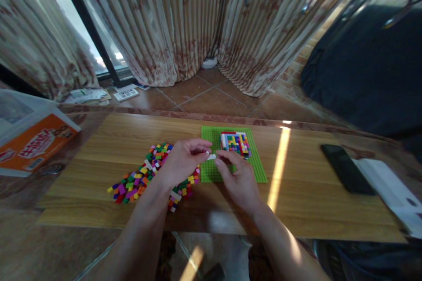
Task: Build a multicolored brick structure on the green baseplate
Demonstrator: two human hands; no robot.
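While our left hand (180,161) and right hand (239,179), nearly closed, pinch a white brick (212,156), we have loose bricks (141,179) at its eight o'clock, a green board (258,171) at three.

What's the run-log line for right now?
left hand: fingertips on white brick | right hand: fingertips on same brick | brick: over green baseplate | on baseplate: multicoloured build | left of baseplate: loose brick pile
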